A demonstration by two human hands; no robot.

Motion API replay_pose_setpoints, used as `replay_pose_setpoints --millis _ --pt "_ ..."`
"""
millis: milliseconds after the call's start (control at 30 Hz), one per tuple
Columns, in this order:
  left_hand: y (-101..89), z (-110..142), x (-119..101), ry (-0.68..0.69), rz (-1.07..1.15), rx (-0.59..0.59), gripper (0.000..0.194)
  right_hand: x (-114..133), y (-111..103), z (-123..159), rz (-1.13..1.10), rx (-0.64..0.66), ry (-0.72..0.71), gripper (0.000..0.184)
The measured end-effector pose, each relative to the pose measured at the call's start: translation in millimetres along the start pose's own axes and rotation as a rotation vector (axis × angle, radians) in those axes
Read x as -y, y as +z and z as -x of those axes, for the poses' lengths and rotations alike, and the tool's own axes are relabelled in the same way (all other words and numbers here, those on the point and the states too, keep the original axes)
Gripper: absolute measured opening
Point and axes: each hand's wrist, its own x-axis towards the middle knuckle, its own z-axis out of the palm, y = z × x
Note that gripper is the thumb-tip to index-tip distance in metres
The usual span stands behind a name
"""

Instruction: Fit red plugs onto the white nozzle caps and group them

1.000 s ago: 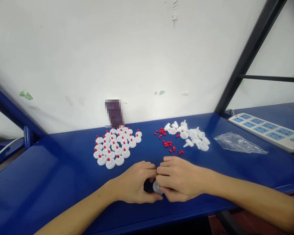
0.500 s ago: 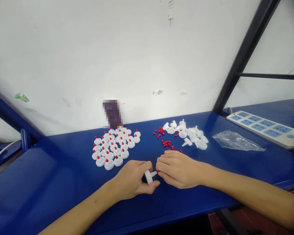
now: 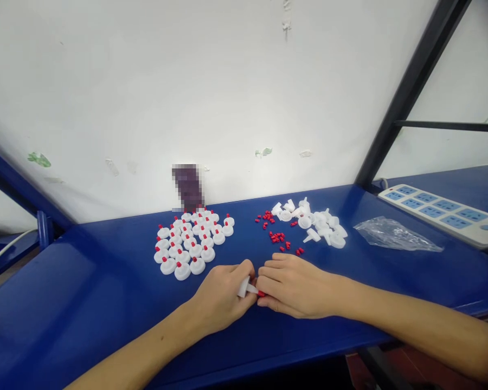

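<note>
My left hand (image 3: 223, 295) is closed round a white nozzle cap (image 3: 243, 287), its spout pointing right. On the end of that spout sits a small red tip cap (image 3: 261, 293). My right hand (image 3: 295, 286) is curled, thumb and fingers pinching at the red tip; the two hands nearly touch. To the left stand several white nozzle caps with red tips (image 3: 182, 271), grouped upright. Beyond my right hand lie loose red tip caps (image 3: 277, 237) and a heap of bare white nozzle caps (image 3: 320, 221).
A crumpled clear plastic bag (image 3: 396, 234) lies on the blue table (image 3: 117, 303) at the right. Behind it is a white power strip (image 3: 443, 208). A pixelated dark object (image 3: 190, 187) leans against the white wall; a dark metal post (image 3: 410, 92) rises at the right.
My left hand has drawn its fingers in closer, and the nozzle cap has turned and shifted slightly left. The red tip now shows more between the hands. The view has shifted a little.
</note>
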Motion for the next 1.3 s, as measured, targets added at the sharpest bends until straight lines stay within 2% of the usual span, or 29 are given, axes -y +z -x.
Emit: replay_pose_setpoints --millis 167,267,367,533,633,733,800,900,1067,1233,1300 --pt "2.5 -1 -4 0.026 -0.022 -0.079 0.018 -4 5 1 0.077 -0.049 0.107 0.036" --pt "5.4 -1 -5 0.026 -0.008 -0.117 0.022 -4 7 1 0.09 -0.059 0.115 0.037" --pt "8.5 0 -9 0.035 0.086 -0.159 0.022 -3 8 1 0.05 -0.098 0.124 0.041" --pt "10.1 1 -26 0.157 0.286 -0.261 0.028 -1 7 -1 -0.034 -0.204 0.081 0.052" --pt "10.6 2 -30 0.199 0.34 -0.295 0.036 -2 1 -3 -0.21 -0.182 0.035 0.057" --pt "11.4 1 -26 0.225 0.344 -0.26 0.04 -3 -7 -3 -0.582 -0.023 0.067 0.053" --pt "11.7 0 -21 0.234 0.291 -0.261 0.04 -2 -11 -3 -0.725 0.054 0.106 0.049" --pt "11.6 -2 -14 0.265 0.182 -0.271 0.036 1 -13 -1 -0.602 0.057 0.128 0.049" --pt "11.3 -5 -8 0.277 0.156 -0.169 0.033 7 -10 0 -0.304 0.012 0.065 0.049" --pt "8.8 -2 -9 0.242 0.153 -0.14 0.035 4 -7 -1 -0.312 0.019 0.005 0.047" --pt "6.3 -2 -9 0.224 0.115 -0.151 0.034 -1 -9 -1 -0.317 0.035 0.035 0.046"
